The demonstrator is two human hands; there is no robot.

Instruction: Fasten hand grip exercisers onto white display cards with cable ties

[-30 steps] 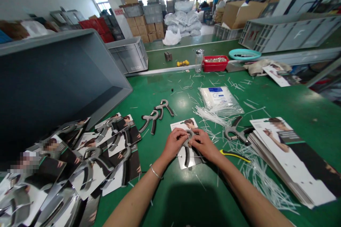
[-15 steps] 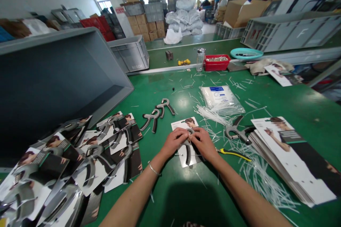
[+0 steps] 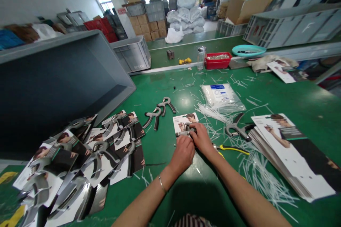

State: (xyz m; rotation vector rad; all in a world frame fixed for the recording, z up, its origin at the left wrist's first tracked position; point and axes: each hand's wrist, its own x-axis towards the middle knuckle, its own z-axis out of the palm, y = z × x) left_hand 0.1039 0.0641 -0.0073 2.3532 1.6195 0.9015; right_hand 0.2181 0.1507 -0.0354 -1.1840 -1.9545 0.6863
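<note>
Got left hand (image 3: 183, 151) and right hand (image 3: 201, 137) half-curled round a grip (image 3: 183, 133) near center, with bench (image 3: 160, 145) room leftward, pliers (image 3: 234, 148) crowding right, bin (image 3: 106, 65) hogging upper left.

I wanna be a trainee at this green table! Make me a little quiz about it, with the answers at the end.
1. On which wrist is the bracelet?

2. True or false: in the picture, the clear jar stands to the left of the red tub.

3. What are the left hand and right hand busy with?
A) The turquoise dish
B) A grey spring grip over a printed card
C) The yellow-handled pliers

Key:
1. The person's left wrist.
2. True.
3. B.
</note>
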